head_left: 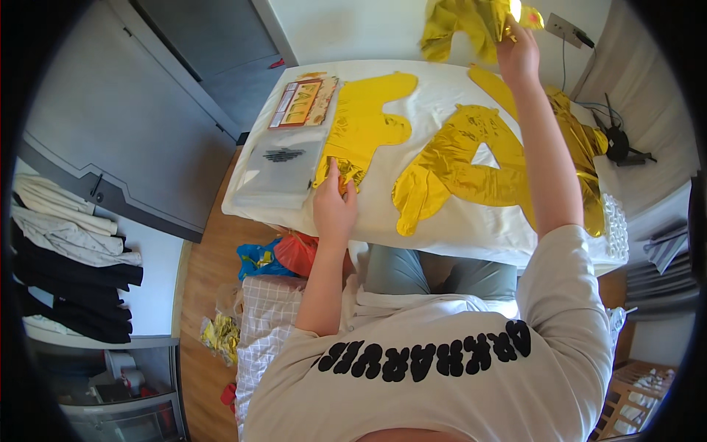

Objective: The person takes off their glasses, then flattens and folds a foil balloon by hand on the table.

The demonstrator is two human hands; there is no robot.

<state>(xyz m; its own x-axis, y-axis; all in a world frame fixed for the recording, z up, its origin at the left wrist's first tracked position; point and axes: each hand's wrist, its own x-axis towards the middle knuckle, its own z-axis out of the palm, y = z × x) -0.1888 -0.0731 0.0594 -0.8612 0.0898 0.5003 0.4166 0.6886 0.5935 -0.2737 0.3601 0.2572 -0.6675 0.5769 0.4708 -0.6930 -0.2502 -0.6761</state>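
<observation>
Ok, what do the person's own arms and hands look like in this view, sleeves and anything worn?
Both arms are bare from the short sleeves down. The left hand and right hand are bare too: no gloves, and no watch, ring or wristband shows. The sleeves belong to a loose beige T-shirt with bold black rounded lettering across the chest. No cables or markings show on the arms.

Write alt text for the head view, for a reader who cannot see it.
A person leans over a white table of flat gold foil letter balloons, the left hand pressing the foot of an F-shaped balloon while the right hand lifts a crumpled gold balloon at the far edge. An A-shaped balloon lies between the arms, and flat packets lie at the table's left.
</observation>
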